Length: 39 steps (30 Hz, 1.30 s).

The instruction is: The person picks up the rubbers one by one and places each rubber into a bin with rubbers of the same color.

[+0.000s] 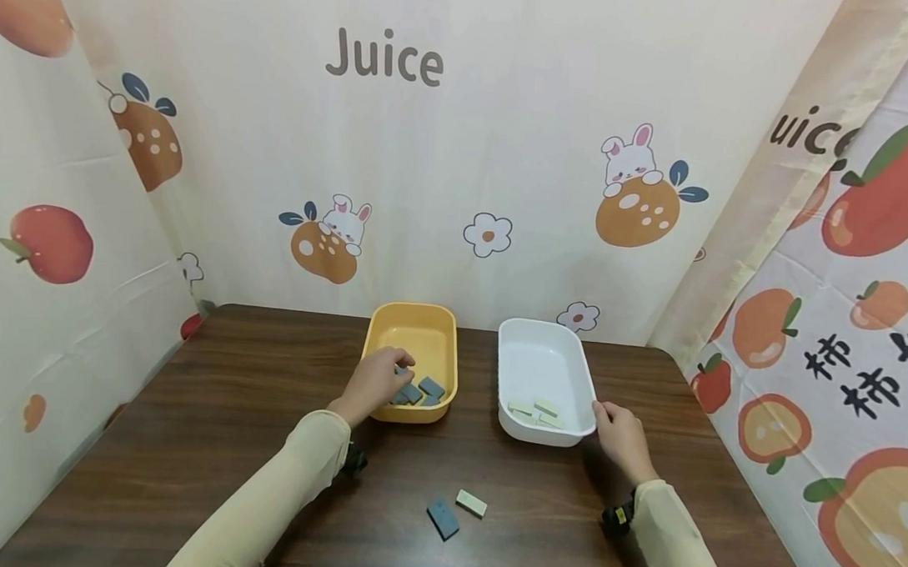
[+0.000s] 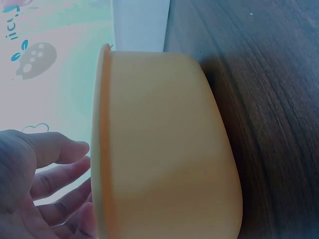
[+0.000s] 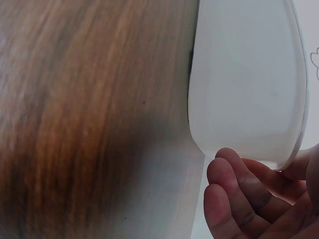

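My left hand (image 1: 378, 379) reaches over the near left side of the yellow tub (image 1: 412, 315), fingers bent, a blue-grey block (image 1: 402, 370) between thumb and fingers. Below it, several similar blue-grey blocks (image 1: 431, 388) lie at the tub's near end. In the left wrist view the tub's rim hides those fingertips. My right hand (image 1: 623, 438) pinches the near right rim of the white tub (image 1: 542, 330); the right wrist view has its thumb over the rim and fingers (image 3: 222, 174) under it. Several pale green blocks (image 1: 546, 408) lie inside the white tub.
On the dark wooden table (image 1: 271, 360), a blue-grey block (image 1: 442, 518) and a pale green block (image 1: 471, 503) lie close together in front of the tubs. A printed curtain (image 1: 458, 167) hangs right behind the table's far edge and along both sides.
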### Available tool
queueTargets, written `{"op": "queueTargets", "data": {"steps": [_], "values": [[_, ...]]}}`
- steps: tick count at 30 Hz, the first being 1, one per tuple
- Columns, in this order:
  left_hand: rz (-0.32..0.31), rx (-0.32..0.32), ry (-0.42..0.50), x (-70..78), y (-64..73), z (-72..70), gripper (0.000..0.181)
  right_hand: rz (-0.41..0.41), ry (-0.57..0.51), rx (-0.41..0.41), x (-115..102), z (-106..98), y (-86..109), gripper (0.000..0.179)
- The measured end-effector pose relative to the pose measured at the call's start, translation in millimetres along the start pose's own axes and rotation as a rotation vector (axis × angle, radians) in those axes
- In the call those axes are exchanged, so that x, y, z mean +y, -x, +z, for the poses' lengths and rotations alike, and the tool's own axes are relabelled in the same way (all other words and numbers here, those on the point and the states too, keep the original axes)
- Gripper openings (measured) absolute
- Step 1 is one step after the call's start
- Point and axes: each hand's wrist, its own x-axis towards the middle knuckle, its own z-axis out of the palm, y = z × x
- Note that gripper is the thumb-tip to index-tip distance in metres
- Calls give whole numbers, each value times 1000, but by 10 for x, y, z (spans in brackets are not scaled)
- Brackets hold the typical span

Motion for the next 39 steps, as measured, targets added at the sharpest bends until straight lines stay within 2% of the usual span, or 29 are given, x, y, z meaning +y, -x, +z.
{"op": "queueTargets", "data": {"steps": [6, 18, 31, 39], "values": [[-9, 38, 35, -25, 18, -14, 23, -2, -2, 4, -8, -12, -5, 42], [3, 125, 22, -36, 69, -54, 17, -2, -15, -1, -35, -35, 11, 43], [13, 187, 55, -202, 78, -137, 22, 0, -16, 6, -32, -37, 13, 44], [-27, 187, 51, -335, 138, -226, 24, -4, -13, 5, 14, 1, -2, 44]]}}
